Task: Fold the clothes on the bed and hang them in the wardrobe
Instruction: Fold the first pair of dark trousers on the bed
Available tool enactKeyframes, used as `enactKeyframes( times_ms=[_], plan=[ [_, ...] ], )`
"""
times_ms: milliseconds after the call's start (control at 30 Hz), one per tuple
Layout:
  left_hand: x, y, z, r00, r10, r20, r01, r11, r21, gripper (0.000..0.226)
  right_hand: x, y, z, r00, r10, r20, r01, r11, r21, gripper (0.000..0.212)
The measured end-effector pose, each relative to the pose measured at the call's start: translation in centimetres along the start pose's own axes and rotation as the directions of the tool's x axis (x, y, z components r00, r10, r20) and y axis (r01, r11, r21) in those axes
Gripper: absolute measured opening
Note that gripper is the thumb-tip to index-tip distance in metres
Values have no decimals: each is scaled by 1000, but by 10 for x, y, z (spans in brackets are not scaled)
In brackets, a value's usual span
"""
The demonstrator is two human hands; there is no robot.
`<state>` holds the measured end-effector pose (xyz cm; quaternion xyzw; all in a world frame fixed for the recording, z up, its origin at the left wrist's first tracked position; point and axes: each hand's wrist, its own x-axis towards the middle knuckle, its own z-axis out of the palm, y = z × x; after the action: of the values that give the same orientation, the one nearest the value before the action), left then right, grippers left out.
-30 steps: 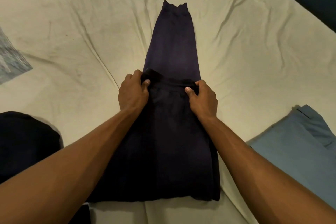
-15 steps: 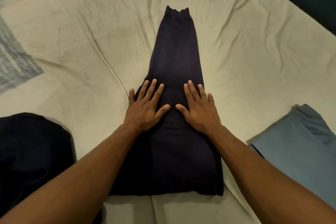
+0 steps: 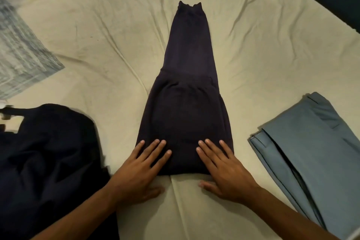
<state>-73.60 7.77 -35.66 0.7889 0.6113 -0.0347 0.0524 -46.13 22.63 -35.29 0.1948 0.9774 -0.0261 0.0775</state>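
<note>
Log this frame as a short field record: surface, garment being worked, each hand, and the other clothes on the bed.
surface: wrinkled cream bed sheet
garment in work: dark navy garment, laid lengthwise at centre, near part folded over itself
left hand: left hand, flat, fingers straight on the garment's near left corner
right hand: right hand, flat, fingers straight on the near right corner
left of it: dark crumpled clothing, unfolded
right of it: folded blue-grey garment
far left: grey patterned fabric

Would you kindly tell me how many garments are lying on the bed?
3: a dark folded garment in the middle under both hands, a black heap at left, and a blue folded one at right. More may lie outside the view.
</note>
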Motion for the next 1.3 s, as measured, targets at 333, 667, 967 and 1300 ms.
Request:
enactKeyframes(
  times_ms=[333,667,967,1300],
  plan=[
    [-7,9,-11,990,-139,33,139,990,-2,78,-5,-11,-17,989,113,94,-113,994,-2,70],
    [-14,20,-23,950,-305,70,310,947,-80,89,8,-28,-35,898,435,63,-437,872,219,87],
    [-12,21,-29,981,-195,-20,196,975,106,56,-5,-22,-16,965,257,54,-246,956,-161,66],
    [-3,-6,-163,907,-144,395,236,952,-195,36,-6,-15,-155,896,165,413,-292,918,268,15]
  ],
)
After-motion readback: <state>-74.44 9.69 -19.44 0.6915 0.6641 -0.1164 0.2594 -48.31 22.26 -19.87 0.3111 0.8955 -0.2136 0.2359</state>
